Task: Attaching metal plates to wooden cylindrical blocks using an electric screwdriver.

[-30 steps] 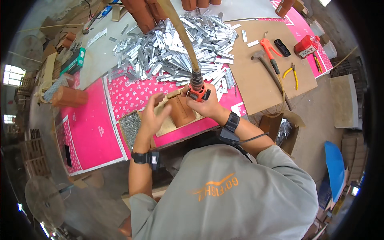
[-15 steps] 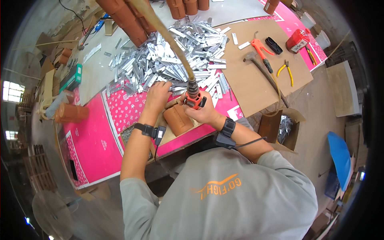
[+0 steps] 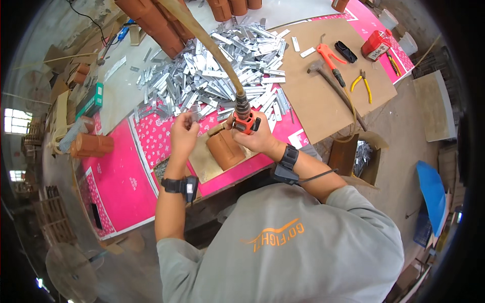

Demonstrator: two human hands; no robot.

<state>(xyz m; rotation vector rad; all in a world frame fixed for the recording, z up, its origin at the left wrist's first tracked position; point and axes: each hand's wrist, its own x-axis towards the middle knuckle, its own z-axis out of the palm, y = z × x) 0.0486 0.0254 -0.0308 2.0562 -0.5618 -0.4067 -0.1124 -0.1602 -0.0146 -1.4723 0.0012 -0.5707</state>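
Observation:
My right hand is closed around a red air tool, whose coiled fitting and tan hose rise away from it. The tool stands over the far end of a brown cylinder lying on a wooden board. My left hand is to the left of the cylinder, at the near edge of a heap of silvery metal strips. Its fingers are curled together. A greyish metal piece shows by the fingertips, but I cannot make out whether they grip it.
A cardboard sheet on the right bears a hammer, a red-orange air gun, yellow pliers and a red bottle. More brown cylinders stand behind the heap. A box of metal pieces sits lower right.
My left hand has drawn back from the metal strips, down and to the left, its fingers now curled in. My right hand stays almost still with the air tool.

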